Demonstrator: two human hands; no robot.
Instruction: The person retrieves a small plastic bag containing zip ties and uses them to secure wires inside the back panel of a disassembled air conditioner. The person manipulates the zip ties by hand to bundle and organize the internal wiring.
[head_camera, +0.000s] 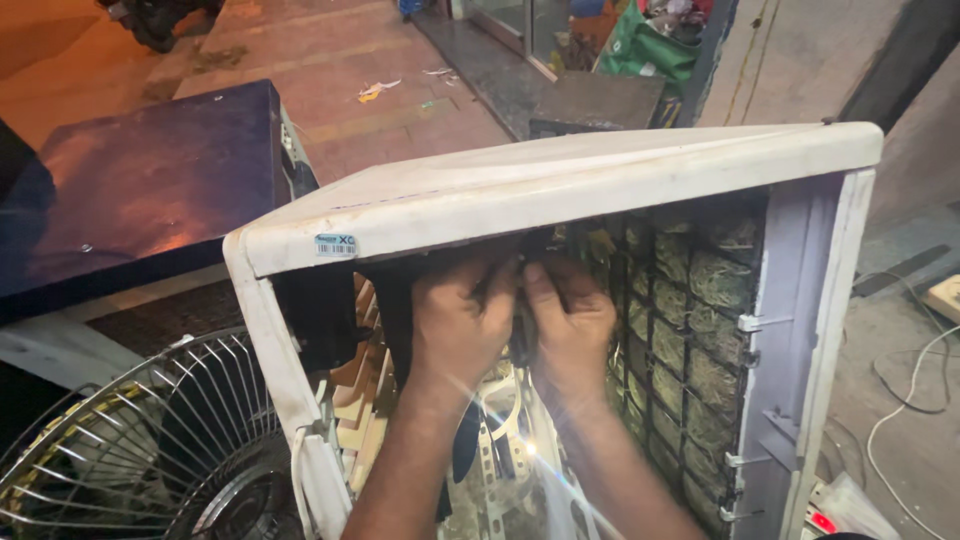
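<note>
A white plastic cooler (560, 185), scuffed and yellowed, stands open toward the camera, its flat top slanting across the view. Inside its right wall a dark grid (690, 330) holds a pad of coarse, straw-like fibre, greenish brown and matted. Pale slats show behind the left wall, and light plastic parts glint lower in the cavity.

Both forearms rise from the bottom edge into the opening. The left hand (462, 325) is curled, knuckles toward the camera, fingers bent up under the lid onto a dark part (522, 300) tucked beneath the top edge. The right hand (572, 320) sits just beside it, fingers likewise curled and pressed to the same part. The two hands nearly touch. The part is in shadow, so whether either hand truly grips it or only presses on it cannot be told.

A small rectangular sticker (336, 245), white and pale blue, sits on the lid's front lip at the left corner.

A round wire fan guard (150, 440) of thin metal spokes lies at lower left. Behind it is a dark blue glossy box (150, 180). White cables (915, 390) loop on the floor at right.
</note>
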